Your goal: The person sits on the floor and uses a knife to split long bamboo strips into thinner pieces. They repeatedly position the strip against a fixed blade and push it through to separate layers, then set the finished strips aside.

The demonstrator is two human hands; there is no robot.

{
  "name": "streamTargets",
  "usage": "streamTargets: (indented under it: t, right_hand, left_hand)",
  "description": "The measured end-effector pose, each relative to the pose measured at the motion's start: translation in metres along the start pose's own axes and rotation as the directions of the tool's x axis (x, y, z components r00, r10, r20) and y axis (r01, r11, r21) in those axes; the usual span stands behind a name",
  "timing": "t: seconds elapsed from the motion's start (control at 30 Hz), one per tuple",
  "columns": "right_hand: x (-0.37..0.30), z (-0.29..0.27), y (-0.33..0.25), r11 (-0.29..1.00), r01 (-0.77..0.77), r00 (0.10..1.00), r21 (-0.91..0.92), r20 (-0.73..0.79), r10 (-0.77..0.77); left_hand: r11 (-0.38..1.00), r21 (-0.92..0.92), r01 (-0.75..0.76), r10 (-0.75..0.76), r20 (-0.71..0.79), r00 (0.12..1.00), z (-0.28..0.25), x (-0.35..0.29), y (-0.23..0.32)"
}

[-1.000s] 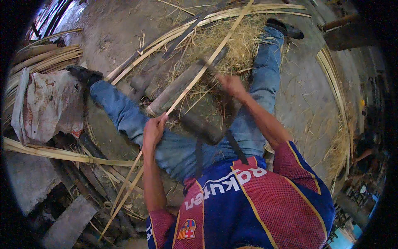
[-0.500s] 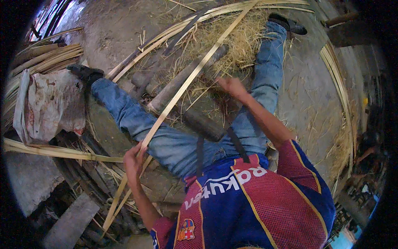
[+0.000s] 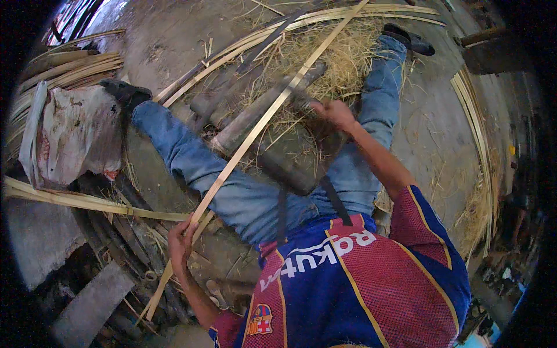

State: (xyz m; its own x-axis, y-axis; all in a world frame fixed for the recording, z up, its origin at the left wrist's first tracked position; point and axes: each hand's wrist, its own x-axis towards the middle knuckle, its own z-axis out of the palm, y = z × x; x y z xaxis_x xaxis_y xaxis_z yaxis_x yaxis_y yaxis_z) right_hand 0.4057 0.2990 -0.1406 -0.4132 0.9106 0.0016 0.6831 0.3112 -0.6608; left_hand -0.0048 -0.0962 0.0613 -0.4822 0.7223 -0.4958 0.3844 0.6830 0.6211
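Above floor and left thigh, a pale strip is pinched by the left hand, just drawn back, seemingly lengthening the span; a blurred tool is gripped by the right hand.

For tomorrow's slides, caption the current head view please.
A person's left hand holds a long pale strip slanting across blue jeans, pale shavings heaped beyond the right hand.

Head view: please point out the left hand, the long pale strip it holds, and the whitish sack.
Left hand (image 3: 180, 239): head view, middle of the hand.
Long pale strip (image 3: 253, 136): head view, around mid-length.
Whitish sack (image 3: 79, 136): head view, middle of its visible surface.
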Motion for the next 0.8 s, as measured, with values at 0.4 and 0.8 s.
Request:
streamTargets:
  t: [0.4,0.8]
  right_hand:
    - [-0.073,0.04,-0.155,0.986,-0.053,0.884,0.16,0.466,-0.028]
    - [-0.056,0.035,-0.135,0.999,-0.032,0.923,0.02,0.384,0.022]
  left_hand:
    - [0.953,0.298,-0.053,0.161,-0.35,0.923,0.08,0.03,0.046]
    - [0.979,0.206,-0.01,0.087,-0.366,0.927,0.092,0.03,0.042]
